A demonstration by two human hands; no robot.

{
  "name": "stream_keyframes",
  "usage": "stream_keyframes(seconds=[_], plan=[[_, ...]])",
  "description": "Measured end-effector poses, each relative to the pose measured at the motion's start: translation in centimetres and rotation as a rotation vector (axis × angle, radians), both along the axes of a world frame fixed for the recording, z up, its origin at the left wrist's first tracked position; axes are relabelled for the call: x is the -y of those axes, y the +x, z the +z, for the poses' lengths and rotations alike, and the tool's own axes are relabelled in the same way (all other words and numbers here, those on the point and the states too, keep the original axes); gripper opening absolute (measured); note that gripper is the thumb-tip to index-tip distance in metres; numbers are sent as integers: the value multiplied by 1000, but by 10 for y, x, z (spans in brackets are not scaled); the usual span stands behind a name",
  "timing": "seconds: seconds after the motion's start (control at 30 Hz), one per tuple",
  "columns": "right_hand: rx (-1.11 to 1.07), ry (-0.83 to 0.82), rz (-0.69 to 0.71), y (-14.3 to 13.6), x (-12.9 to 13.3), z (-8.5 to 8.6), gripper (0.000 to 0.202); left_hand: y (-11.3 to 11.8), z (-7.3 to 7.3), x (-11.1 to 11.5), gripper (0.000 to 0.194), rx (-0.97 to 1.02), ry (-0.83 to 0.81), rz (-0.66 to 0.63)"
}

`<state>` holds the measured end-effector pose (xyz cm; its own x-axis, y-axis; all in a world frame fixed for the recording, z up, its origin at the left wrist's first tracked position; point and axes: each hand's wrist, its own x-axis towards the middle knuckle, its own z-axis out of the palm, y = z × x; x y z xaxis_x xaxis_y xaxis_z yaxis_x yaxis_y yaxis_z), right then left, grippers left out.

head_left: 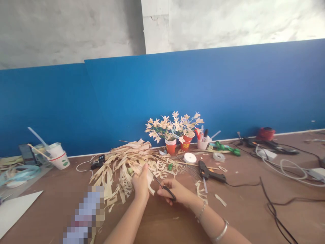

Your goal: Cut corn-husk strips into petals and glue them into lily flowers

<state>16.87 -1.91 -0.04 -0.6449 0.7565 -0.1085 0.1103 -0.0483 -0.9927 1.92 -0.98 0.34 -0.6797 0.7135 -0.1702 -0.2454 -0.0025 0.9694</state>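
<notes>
My left hand is closed on a pale dried husk strip, its thumb pointing up. In my right hand is a pair of scissors, with fingers through the dark handles and the blades pointing up and left at the strip. Part of the blades is hidden near the strip. Just behind my left hand spreads a heap of dried husks with cut scraps around it. Two red paper cups behind my hands hold stems of pale star-shaped flowers.
A black glue gun lies right of my hands, its cord trailing right. Behind it are a white tape roll, a clear tape roll and green tape. White cups stand left. Cables cross the right side; a blue partition borders the back.
</notes>
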Motion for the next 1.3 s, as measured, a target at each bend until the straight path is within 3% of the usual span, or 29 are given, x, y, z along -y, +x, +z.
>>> stream_keyframes(seconds=[0.23,0.57,1.13,1.3], plan=[[12,6,-18,-1,2,6,40,1,2,0,47,15,-33,32],[42,29,3,2,-2,5,38,-4,-6,-4,54,12,-8,-81],[29,35,29,8,-7,-1,38,-11,-6,-6,52,-28,-32,-114],[26,38,70,12,-9,0,36,-12,-1,-6,51,46,25,-234]])
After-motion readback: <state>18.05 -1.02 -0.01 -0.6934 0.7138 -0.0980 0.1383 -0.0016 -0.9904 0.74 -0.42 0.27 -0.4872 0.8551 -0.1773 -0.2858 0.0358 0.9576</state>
